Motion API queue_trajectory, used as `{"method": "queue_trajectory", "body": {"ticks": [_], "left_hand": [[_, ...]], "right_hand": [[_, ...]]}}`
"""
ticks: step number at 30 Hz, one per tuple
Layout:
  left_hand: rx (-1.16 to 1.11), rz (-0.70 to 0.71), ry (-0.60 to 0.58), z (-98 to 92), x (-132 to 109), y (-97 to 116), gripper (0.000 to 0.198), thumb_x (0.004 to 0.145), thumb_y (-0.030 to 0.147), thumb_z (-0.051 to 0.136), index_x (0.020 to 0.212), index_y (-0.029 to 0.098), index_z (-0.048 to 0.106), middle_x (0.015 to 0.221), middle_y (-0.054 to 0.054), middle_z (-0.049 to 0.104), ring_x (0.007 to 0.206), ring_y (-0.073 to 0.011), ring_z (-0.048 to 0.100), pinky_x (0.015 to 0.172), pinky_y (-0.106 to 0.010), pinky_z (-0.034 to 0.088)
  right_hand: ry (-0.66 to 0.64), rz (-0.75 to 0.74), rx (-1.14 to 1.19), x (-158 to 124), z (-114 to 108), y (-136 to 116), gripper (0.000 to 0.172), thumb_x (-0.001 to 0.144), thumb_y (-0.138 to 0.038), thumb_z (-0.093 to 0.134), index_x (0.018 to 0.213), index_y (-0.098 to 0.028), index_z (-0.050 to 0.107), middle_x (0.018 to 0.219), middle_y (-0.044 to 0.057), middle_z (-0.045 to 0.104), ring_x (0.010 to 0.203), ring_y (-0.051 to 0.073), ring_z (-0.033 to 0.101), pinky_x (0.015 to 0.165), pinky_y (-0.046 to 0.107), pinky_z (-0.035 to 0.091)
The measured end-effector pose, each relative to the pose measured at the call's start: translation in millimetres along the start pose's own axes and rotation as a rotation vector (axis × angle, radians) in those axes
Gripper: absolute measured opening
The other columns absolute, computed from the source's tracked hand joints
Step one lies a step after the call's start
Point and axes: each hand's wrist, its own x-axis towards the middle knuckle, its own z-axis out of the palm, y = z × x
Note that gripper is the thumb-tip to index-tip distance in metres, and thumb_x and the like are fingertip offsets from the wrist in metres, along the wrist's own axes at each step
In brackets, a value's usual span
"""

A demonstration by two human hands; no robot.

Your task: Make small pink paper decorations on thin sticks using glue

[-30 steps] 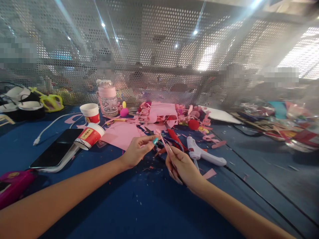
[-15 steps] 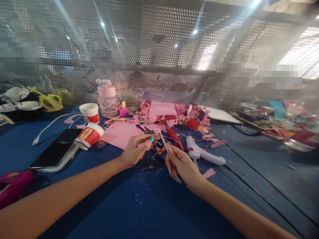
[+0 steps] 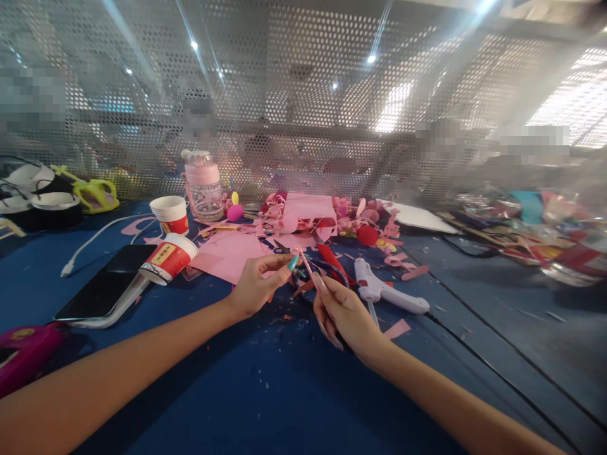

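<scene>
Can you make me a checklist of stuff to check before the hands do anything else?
1. Right hand holding the pink strip: ok.
2. Left hand close to the strip's far tip: ok. Whether it pinches it: cannot tell.
3. Glue gun lying on the table, not in either hand: ok.
4. Glue gun cool: cannot tell.
5. Both cups upright: not ok. The back cup stands, but the front cup is tipped by the phone.
6. Bottle standing: ok.

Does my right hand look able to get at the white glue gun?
Probably yes: the white glue gun lies close beside your right hand, its handle uncovered, though that hand is holding a thin pink strip.
</scene>
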Motion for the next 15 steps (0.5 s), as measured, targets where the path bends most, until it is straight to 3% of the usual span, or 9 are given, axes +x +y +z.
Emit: {"method": "queue_trajectory", "body": {"ticks": [15], "left_hand": [[0.012,0.062,-0.01,-0.7,-0.9,0.3,0.031,0.08,0.03,0.052,0.102,0.012,0.064,0.098,-0.01,0.067,0.087,-0.0192,0.063,0.085,-0.035,0.048]], "right_hand": [[0.006,-0.015,0.016,1.2,-0.8,1.9,0.03,0.083,-0.049,0.04,0.079,-0.019,0.045,0.041,-0.011,0.042,0.023,0.003,0.034,0.024,0.013,0.026]]}}
